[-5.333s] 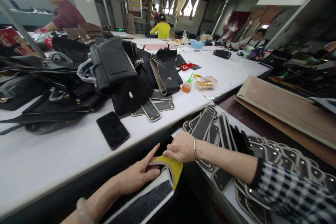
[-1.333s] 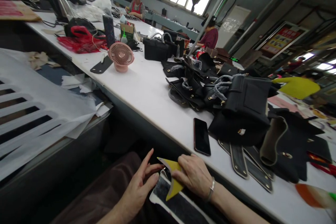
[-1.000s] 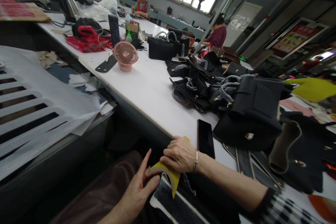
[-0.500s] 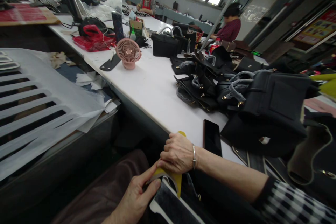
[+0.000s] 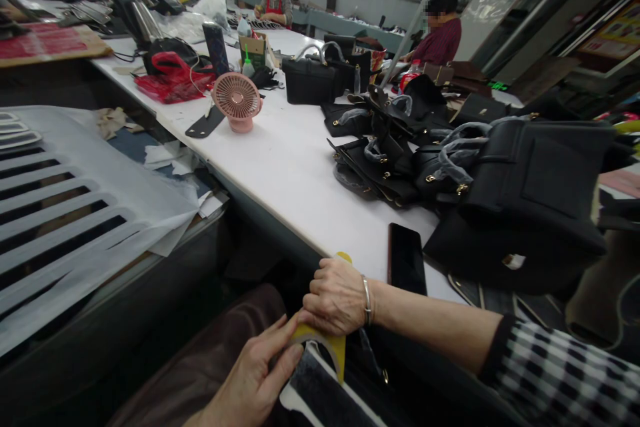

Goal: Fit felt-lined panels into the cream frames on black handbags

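My right hand (image 5: 334, 296) is wrapped round a yellow piece (image 5: 334, 348), whose rounded end shows above the knuckles and whose curved, pointed part hangs below. My left hand (image 5: 257, 370) pinches at the edge where the yellow piece meets a black strip with white borders (image 5: 325, 387); thumb and forefinger press together there. The fingertips of both hands touch. Beneath them lies dark material with a small gold clasp (image 5: 385, 375). What exactly the left fingers grip is partly hidden.
A white table (image 5: 280, 180) carries a phone (image 5: 407, 257), a pink fan (image 5: 237, 101), a red plastic bag (image 5: 173, 79) and a heap of black handbags (image 5: 530, 187) at right. White slotted sheeting (image 5: 100, 193) lies at left. Two people sit farther back.
The camera view has shifted slightly, so the background sits a little differently. Both hands keep nearly the same hold, and the yellow piece's curved edge shows more.
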`<state>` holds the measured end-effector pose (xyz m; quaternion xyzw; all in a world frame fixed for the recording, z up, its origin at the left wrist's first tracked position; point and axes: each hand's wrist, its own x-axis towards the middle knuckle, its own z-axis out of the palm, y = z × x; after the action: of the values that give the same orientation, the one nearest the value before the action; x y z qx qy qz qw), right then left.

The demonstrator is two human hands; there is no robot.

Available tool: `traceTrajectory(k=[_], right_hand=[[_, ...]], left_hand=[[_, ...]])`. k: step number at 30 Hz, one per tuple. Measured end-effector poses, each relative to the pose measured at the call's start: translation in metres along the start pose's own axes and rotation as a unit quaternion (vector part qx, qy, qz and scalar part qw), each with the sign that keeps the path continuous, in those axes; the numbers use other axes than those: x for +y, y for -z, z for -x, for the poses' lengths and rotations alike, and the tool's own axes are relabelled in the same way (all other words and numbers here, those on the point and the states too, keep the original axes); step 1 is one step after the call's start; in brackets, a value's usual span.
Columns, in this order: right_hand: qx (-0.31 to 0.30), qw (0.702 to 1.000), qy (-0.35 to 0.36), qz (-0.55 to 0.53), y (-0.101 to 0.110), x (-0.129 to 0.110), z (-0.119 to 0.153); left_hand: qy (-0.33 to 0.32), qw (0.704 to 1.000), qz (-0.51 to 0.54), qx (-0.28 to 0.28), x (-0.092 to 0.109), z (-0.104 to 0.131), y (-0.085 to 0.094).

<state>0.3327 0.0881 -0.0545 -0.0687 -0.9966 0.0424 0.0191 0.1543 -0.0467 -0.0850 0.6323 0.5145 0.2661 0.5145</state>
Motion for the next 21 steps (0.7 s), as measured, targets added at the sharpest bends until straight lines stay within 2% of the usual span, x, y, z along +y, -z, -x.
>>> traceTrajectory(k=[9,13,17,21], right_hand=[[0.010,0.999,-0.045,0.003,-0.007,-0.008,0.011],[0.014,0.997,-0.082,-0.002,-0.007,-0.018,0.017],[0.014,0.989,-0.145,-0.015,-0.007,-0.037,0.026],[-0.001,0.976,-0.218,-0.020,-0.004,-0.058,0.031]], left_hand=[[-0.095,0.983,-0.156,-0.026,-0.004,-0.004,0.005],[-0.102,0.975,-0.192,-0.040,0.001,-0.005,0.009],[-0.105,0.976,-0.184,-0.058,0.004,-0.004,0.011],[-0.100,0.986,-0.104,-0.079,0.005,-0.007,0.013]])
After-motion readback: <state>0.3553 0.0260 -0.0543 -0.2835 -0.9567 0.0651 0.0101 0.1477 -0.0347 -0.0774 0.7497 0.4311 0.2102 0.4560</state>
